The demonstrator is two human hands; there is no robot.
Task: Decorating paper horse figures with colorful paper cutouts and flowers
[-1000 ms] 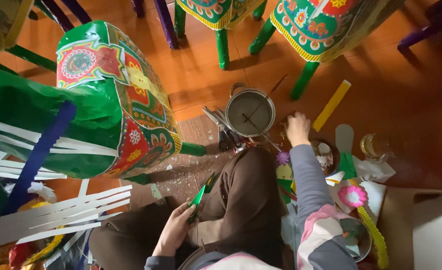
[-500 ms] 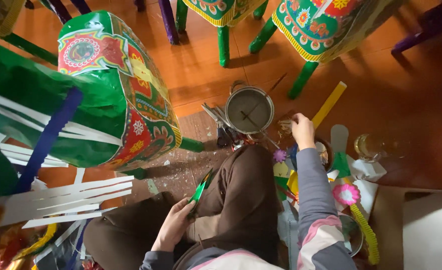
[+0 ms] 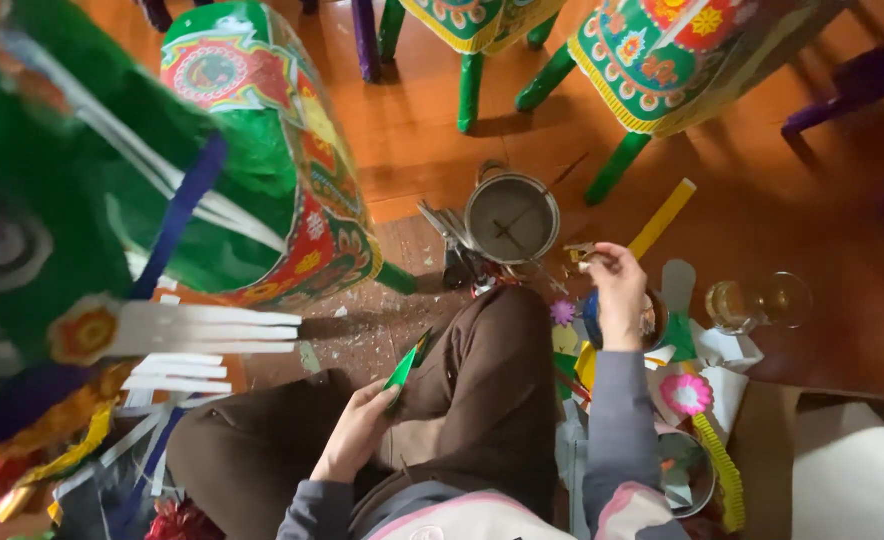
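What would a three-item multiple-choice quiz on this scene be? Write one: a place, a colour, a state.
1. Where is the round metal pot?
A. on the floor ahead of the knee
B. on a stool
C. in the left hand

2. What colour is the paper strip in the left hand?
A. purple
B. green
C. white

3. How is the right hand?
A. flat on the floor
B. raised, pinching a small piece
C. gripping the glass

Answers:
1 A, the pot sits on the floor beyond the knee.
2 B, the strip is plainly green.
3 B, the fingers hold a small bit above the scraps.
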